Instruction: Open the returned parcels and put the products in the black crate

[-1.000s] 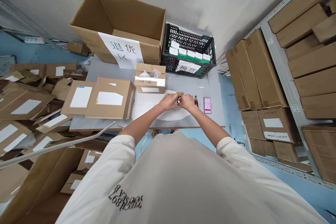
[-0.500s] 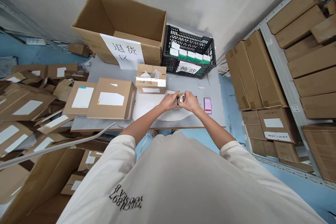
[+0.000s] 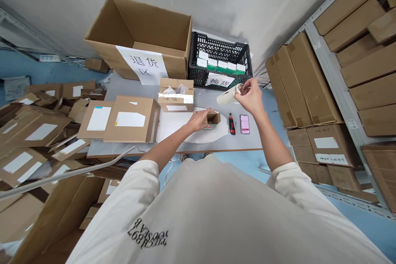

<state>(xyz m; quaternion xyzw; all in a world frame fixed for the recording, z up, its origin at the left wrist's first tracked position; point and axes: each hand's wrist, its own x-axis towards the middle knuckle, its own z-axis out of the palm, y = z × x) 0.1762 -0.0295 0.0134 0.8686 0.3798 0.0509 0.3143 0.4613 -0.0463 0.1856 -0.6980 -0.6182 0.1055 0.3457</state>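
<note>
My right hand (image 3: 252,98) is raised over the right part of the table. Its fingers pinch the shiny silver end of a pale, cream-coloured bottle (image 3: 227,96), which is tilted with its body pointing left. My left hand (image 3: 199,120) grips the left side of a small cardboard box (image 3: 213,120), whose top is open and whose brown inside shows. That box stands on a white sheet of paper (image 3: 185,135). Right of it lies a red and black box cutter (image 3: 231,124), and beside that a phone (image 3: 244,124) with a lit pink screen.
Behind stand a large open carton (image 3: 102,47) with a paper sign and a black plastic crate (image 3: 220,41) holding several green-and-white boxes. A small open carton (image 3: 176,107) and closed parcels (image 3: 131,132) occupy the left side. Cartons fill the shelf (image 3: 332,76) at right.
My right hand has lifted the bottle out of the small box and moved it up and right. My left hand still holds the box. The box cutter has come into full view.
</note>
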